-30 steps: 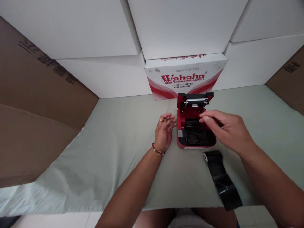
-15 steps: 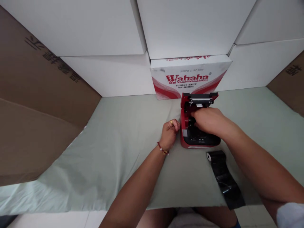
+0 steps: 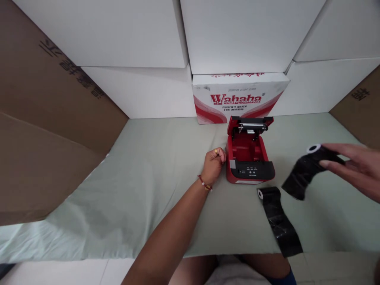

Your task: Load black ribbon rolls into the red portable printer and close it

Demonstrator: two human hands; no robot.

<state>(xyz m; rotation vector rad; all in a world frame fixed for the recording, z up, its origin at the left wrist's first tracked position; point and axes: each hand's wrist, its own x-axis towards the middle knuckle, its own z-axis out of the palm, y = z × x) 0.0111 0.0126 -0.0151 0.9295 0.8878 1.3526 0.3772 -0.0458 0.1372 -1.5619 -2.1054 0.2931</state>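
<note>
A small red printer (image 3: 247, 158) stands open on the pale green cloth (image 3: 142, 190), its lid tipped back and its red bay empty. My left hand (image 3: 213, 164) is curled into a fist against the printer's left side, nothing visible in it. Off to the right, my right hand (image 3: 356, 168) pinches a black roll with a white core (image 3: 305, 168) and holds it in the air, a short tail hanging down. A second black roll (image 3: 274, 209) lies on the cloth in front of the printer, partly unrolled toward me.
A red and white Wahaha carton (image 3: 237, 97) stands right behind the printer, among stacked white boxes (image 3: 142, 47). Brown cardboard (image 3: 44, 130) walls the left side and another brown piece (image 3: 362, 103) the far right. The cloth's front edge runs just before my knees.
My right hand went into the printer's bay, then came out to the right with the black roll in it. The bay is now empty. My left hand closed into a fist beside the printer.
</note>
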